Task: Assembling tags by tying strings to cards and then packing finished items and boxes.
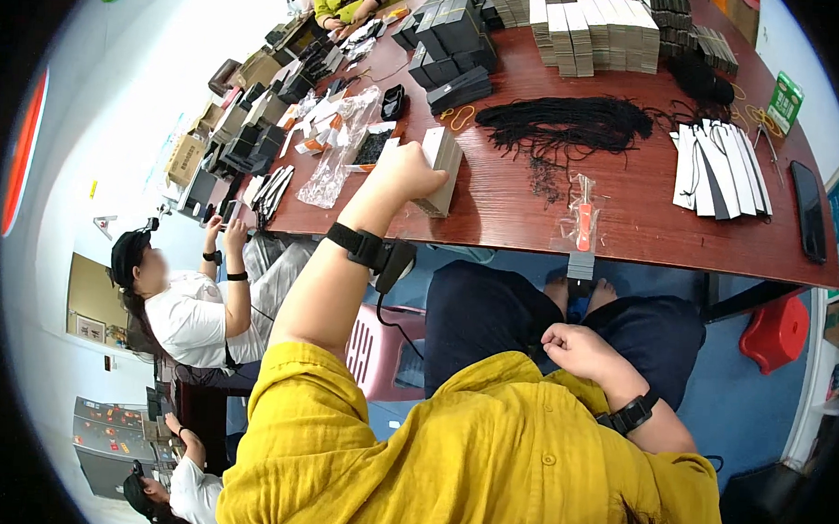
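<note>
My left hand [406, 174] is closed at the left side of a tall stack of white cards [444, 157] near the table's front edge. Its curled fingers lie against the stack, and what they hold, if anything, is hidden. Just beyond that hand is a small box of tiny black pieces [374, 148]. My right hand [583, 351] hovers over my lap with its fingers curled in, their contents out of sight. At the table edge ahead of it lies a clear plastic wrapper with an orange strip [583, 226], above a small grey stack [580, 266].
On the red-brown table [523, 215] are a bundle of black cords [563, 124], white corded tags [723, 171], a phone [807, 211] and card stacks [598, 33]. A red stool [774, 334] stands at right. Co-workers [192, 305] sit at left; another is across the table.
</note>
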Available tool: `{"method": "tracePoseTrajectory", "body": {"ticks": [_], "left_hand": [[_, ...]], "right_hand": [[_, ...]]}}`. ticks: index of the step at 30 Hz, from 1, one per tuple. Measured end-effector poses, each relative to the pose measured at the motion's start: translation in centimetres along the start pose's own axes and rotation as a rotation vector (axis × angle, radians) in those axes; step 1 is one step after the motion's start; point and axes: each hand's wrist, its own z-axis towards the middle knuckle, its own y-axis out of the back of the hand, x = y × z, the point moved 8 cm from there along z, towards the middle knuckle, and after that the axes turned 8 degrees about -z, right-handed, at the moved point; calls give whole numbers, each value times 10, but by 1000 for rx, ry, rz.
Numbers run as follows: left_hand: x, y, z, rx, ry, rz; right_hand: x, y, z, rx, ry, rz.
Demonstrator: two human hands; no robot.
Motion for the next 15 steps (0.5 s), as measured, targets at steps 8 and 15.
{"method": "tracePoseTrajectory", "body": {"ticks": [8, 15], "left_hand": [[8, 21, -6, -92, 70, -11], [53, 4, -2, -26, 141, -56]], "right_hand": [[-3, 9, -15, 4, 22, -140], [-8, 1, -12, 54, -11, -148]]}}
